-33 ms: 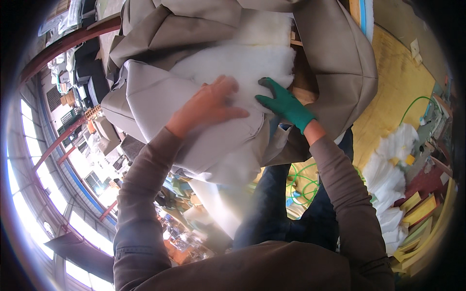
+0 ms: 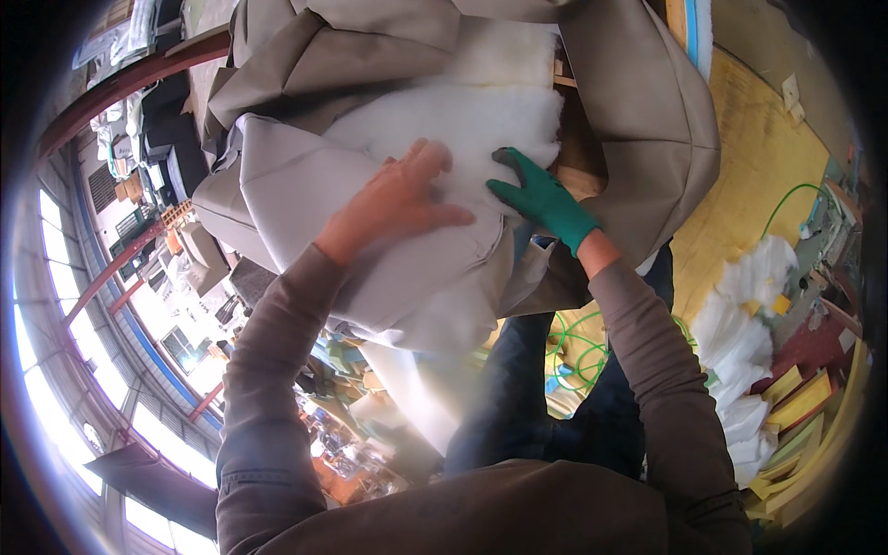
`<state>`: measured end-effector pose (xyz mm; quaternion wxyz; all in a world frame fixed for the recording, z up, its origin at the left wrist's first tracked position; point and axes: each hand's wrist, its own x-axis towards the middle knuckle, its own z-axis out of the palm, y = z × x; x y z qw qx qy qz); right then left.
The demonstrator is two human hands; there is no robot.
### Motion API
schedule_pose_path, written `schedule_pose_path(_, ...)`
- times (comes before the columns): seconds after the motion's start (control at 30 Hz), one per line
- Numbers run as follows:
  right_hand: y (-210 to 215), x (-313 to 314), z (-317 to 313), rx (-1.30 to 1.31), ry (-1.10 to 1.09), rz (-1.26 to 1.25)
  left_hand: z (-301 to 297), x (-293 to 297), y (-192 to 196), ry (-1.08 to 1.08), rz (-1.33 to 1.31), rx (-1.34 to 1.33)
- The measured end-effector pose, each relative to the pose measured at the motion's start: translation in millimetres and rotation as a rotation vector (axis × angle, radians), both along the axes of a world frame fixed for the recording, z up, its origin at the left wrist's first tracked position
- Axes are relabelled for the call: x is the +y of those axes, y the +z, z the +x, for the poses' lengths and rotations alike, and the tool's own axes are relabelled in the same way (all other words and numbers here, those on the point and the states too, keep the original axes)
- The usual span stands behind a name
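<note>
My bare left hand (image 2: 398, 199) lies over white fluffy batting (image 2: 462, 116) and the pale backing of a turned-back cover flap (image 2: 370, 277). Its fingers are spread, with slight blur. In a green glove, my right hand (image 2: 546, 196) rests at the batting's right edge, thumb and forefinger apart; its other fingers are partly hidden. Brown-grey upholstery cover (image 2: 638, 120) is bunched around the batting on the far side and both flanks. Past the batting's right edge, part of a wooden frame (image 2: 581, 180) shows in a gap.
Below the work, a green hose (image 2: 578, 351) coils on the floor around my legs. White batting scraps (image 2: 740, 324) and yellow foam pieces (image 2: 795, 402) lie at the right. A tan board (image 2: 749, 157) spreads beyond the cover. Cluttered goods (image 2: 171, 139) stand at the far left.
</note>
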<state>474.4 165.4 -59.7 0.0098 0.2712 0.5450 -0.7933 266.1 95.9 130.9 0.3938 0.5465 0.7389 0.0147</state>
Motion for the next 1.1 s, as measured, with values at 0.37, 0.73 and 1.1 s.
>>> schedule_pose_path(0.37, 3, -5, -3, -0.109, 0.097, 0.451, 14, 16, 19, 0.240, -0.146, -0.135)
schedule_pose_path(0.73, -6, -13, -1, -0.011, 0.104, 0.804, 7, 19, 3, 0.089, -0.194, -0.293)
schedule_pose_path(1.1, -3, -12, -6, 0.083, 0.059, 0.856, -3, 37, -14, -0.321, 0.042, -0.281)
